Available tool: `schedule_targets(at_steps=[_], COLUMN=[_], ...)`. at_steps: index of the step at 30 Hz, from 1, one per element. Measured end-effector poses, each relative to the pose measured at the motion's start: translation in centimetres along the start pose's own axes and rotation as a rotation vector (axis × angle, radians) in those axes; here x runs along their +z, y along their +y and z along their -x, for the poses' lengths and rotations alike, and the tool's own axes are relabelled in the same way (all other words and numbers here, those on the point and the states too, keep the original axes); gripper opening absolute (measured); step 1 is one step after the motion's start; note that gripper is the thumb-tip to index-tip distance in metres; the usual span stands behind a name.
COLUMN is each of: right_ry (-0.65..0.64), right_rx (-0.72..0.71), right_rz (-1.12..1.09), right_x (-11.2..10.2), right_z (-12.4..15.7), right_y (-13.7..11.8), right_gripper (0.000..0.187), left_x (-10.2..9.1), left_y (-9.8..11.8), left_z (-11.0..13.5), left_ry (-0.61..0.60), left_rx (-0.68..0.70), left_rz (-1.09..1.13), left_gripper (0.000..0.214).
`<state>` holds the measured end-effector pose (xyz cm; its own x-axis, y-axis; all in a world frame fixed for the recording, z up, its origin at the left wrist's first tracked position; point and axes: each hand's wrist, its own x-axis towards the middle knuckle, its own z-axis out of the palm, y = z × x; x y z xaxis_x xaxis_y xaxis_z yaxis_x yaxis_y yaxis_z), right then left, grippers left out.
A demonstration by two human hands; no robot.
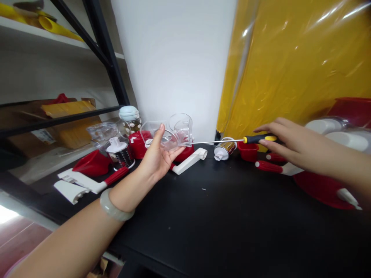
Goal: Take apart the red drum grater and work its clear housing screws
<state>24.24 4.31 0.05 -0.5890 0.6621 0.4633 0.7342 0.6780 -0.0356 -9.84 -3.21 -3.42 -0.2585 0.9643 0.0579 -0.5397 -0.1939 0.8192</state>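
My left hand, with a pale bangle on its wrist, grips a clear plastic housing above the black table. In my right hand is a screwdriver with a black and yellow handle, pinched between thumb and fingers. Its long shaft points left, and the tip meets the right side of the clear housing. Whether the tip sits on a screw is too small to tell. Below the housing lies a white crank handle. A small screw rests on the table.
A drum grater lies behind the screwdriver. At left are another grater drum, a red hopper, a white crank and a lidded bottle. Red-handled parts lie at right. A black metal shelf frame rises at left.
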Motion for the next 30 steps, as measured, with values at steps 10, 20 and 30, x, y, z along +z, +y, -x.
schedule_targets(at_steps=[10,20,30], right_ry=[0.19,0.078,-0.069], right_rx=[-0.153,-0.049,0.041], right_rz=[0.05,0.197,0.143], right_x=[0.5,0.5,-0.2], right_z=[-0.1,-0.3,-0.1], right_y=[0.7,1.3,-0.3], right_gripper=[0.032,0.015,0.048], left_x=[0.1,0.1,0.1], left_y=[0.1,0.0,0.0], left_z=[0.1,0.2,0.1], left_ry=[-0.009,-0.022,-0.02], left_rx=[-0.008,-0.016,-0.02], left_rz=[0.001,0.003,0.003], left_gripper=[0.058,0.058,0.059])
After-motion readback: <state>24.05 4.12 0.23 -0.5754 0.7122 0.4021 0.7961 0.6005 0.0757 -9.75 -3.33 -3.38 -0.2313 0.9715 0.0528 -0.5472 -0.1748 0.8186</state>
